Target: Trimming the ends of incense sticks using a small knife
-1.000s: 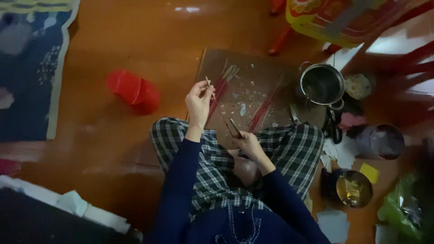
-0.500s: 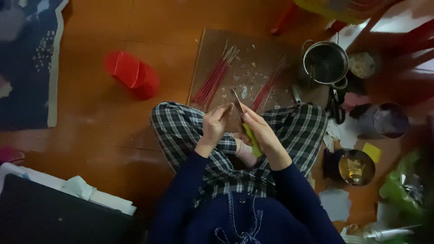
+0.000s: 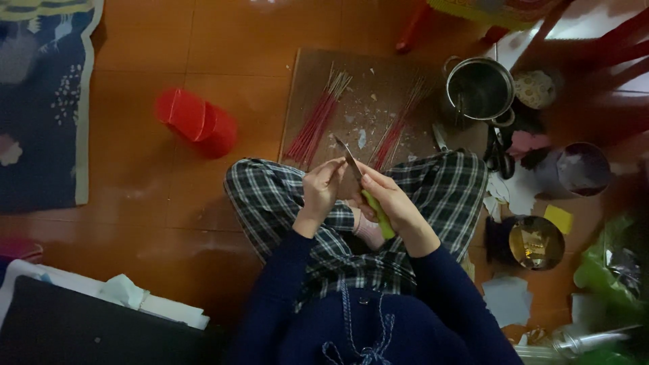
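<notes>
Seen from above, seated cross-legged on the floor. Left hand (image 3: 323, 189) lowered from over the board (image 3: 378, 81) a second before and drawn in to the lap, beside the right hand (image 3: 395, 203). Left fingers pinched shut at the blade, on something too thin to make out. Right hand clenched around the green handle of the knife (image 3: 351, 161), blade pointing up and away, tip just short of the board's near edge. Judged from the closing of the hands: picking-up finished, cutting or scraping at the blade begun.

Two bundles of red sticks (image 3: 316, 125) (image 3: 399, 128) left lying on the board, well apart from each other and untouched, amid pale shavings.

Room for moving: open floor to the left as far as the red cup (image 3: 197, 123), with the rug (image 3: 40, 101) beyond it. Crowded on the right, with the metal pot (image 3: 480, 88) at the board's far corner and further pots and paper scraps near the right knee.
</notes>
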